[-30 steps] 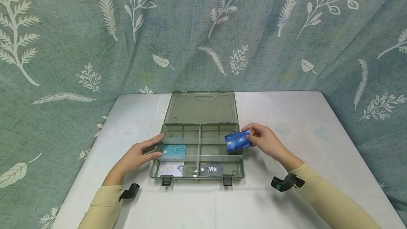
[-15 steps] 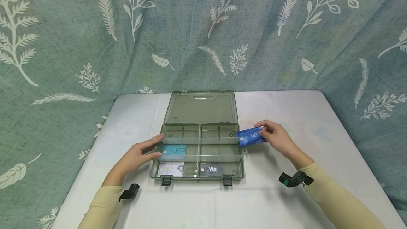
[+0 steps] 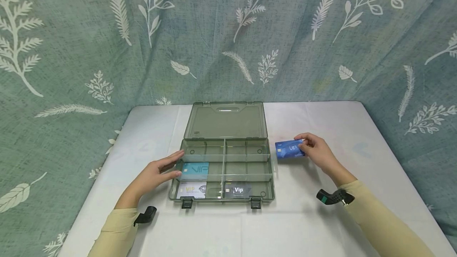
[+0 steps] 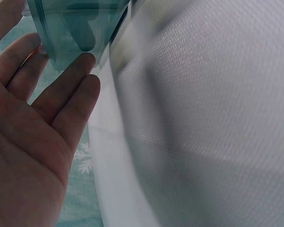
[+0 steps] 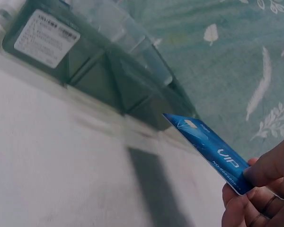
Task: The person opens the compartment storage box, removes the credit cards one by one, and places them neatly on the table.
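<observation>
My right hand (image 3: 317, 153) pinches a dark blue VIP card (image 3: 288, 149) by its right end, thumb on the printed face, over the table just right of the box. In the right wrist view the card (image 5: 210, 150) is tilted above the white cloth. A translucent grey-green divided box (image 3: 246, 166) lies with its lid (image 3: 228, 122) folded back. My left hand (image 3: 157, 174) rests its straight fingers along the box's left side; the left wrist view shows its fingertips at the wall. Inside are a light blue card (image 3: 194, 170), a white card (image 3: 191, 189) and a black card (image 3: 237, 190).
Two dark latches (image 3: 187, 203) stick out at the box's front edge. A white cloth covers the table (image 3: 221, 233). Behind it hangs a green leaf-patterned curtain (image 3: 214, 39). A white label (image 5: 47, 38) is stuck on the box's side.
My right hand has carried the dark blue card from over the box's right middle compartment out to the right, beyond the wall. The left hand has stayed in place.
</observation>
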The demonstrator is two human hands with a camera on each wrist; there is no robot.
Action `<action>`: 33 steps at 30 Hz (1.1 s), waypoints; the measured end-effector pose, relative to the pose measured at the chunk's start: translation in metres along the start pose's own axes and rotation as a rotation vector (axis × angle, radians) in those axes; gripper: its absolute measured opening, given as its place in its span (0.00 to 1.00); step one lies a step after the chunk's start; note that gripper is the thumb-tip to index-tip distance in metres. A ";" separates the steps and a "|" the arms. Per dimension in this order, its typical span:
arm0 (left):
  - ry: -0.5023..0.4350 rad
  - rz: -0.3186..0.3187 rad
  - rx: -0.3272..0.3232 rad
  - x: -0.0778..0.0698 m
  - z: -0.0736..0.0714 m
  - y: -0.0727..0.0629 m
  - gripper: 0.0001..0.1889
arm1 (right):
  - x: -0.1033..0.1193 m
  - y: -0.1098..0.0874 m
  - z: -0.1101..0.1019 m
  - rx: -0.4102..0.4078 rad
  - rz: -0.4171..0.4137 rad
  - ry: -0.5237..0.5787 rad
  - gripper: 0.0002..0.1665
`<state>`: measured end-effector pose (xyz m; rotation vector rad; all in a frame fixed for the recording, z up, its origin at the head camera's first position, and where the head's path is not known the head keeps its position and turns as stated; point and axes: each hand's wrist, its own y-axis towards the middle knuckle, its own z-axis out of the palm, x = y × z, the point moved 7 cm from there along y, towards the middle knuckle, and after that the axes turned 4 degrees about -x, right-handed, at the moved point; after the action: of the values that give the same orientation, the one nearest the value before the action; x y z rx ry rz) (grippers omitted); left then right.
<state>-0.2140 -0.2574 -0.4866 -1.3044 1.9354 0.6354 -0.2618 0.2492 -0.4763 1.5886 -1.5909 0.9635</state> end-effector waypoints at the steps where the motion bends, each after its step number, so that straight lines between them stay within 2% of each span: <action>1: 0.001 0.000 0.000 0.000 0.000 0.000 0.35 | -0.002 0.001 0.000 -0.002 0.002 0.000 0.17; 8: -0.002 -0.005 0.000 0.000 0.000 0.000 0.36 | -0.011 0.007 0.002 -0.001 0.000 -0.023 0.17; 16: 0.002 -0.005 0.002 0.001 0.000 0.000 0.36 | -0.025 0.014 0.009 0.002 -0.032 -0.114 0.16; 22: 0.004 -0.005 0.003 0.001 0.000 0.000 0.35 | -0.026 0.015 0.013 0.021 -0.050 -0.158 0.21; 33: 0.009 0.005 0.000 0.001 -0.001 0.001 0.35 | -0.022 0.016 0.016 -0.058 -0.096 -0.301 0.19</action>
<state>-0.2151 -0.2584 -0.4872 -1.3043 1.9471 0.6326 -0.2763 0.2457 -0.5034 1.8173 -1.7059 0.6439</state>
